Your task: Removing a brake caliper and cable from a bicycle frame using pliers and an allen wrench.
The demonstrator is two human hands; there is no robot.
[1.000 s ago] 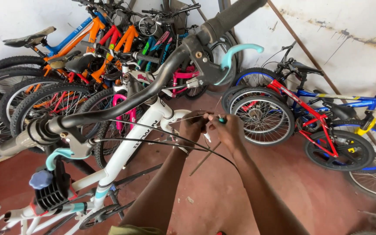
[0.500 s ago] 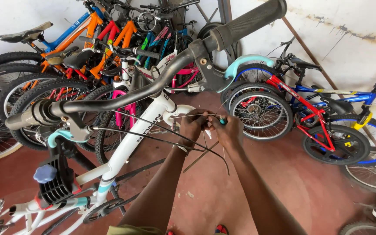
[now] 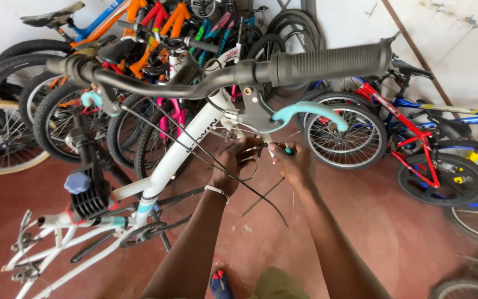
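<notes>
Two hands are seen close together below the black handlebar of a white bicycle. The left hand is closed around thin black cables, and the right hand is closed on a small tool with a green handle, held at the cable ends. A light blue brake lever is found just above them. Many other bicycles are parked along the white wall, on a red floor.
</notes>
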